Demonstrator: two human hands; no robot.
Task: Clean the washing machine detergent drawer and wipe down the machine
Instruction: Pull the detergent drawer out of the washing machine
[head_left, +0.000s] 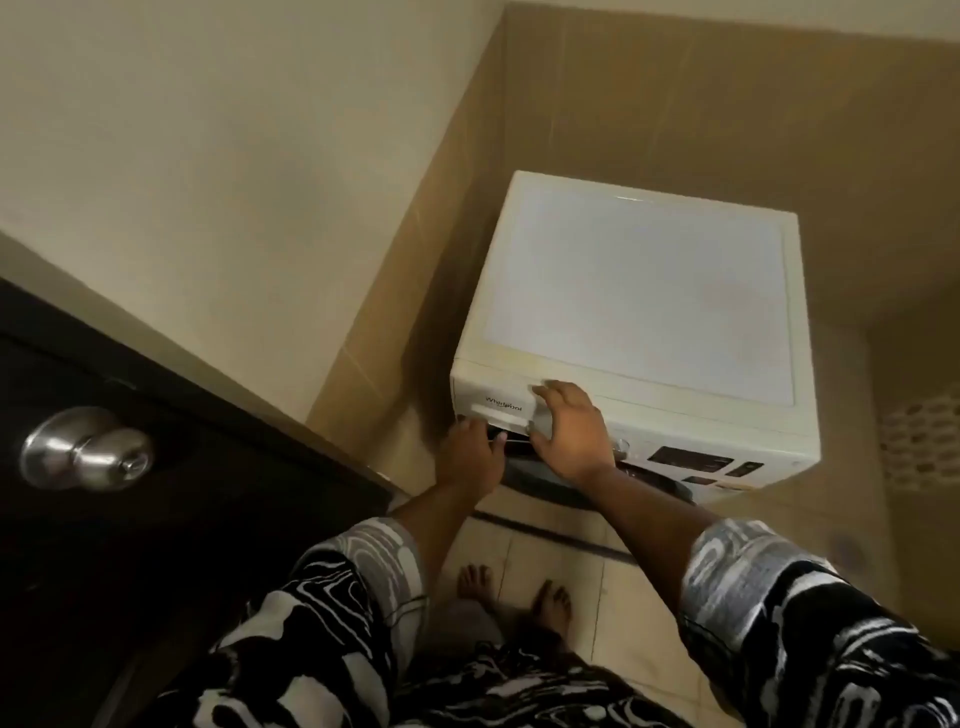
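A white front-loading washing machine (639, 291) stands in the tiled corner, seen from above. Its detergent drawer (493, 408) is at the front's top left, with a brand name printed on it. My left hand (470, 460) reaches under the drawer's lower edge, fingers curled up into the handle recess. My right hand (569, 431) lies spread over the front panel just right of the drawer, fingers on the top edge and thumb below. The drawer looks closed or barely out.
A dark door (171, 519) with a round metal knob (85, 449) stands open at the left. Tan tiled walls (675, 104) enclose the machine. My bare feet (514, 592) stand on the tiled floor in front. The control panel (696, 460) is at the front right.
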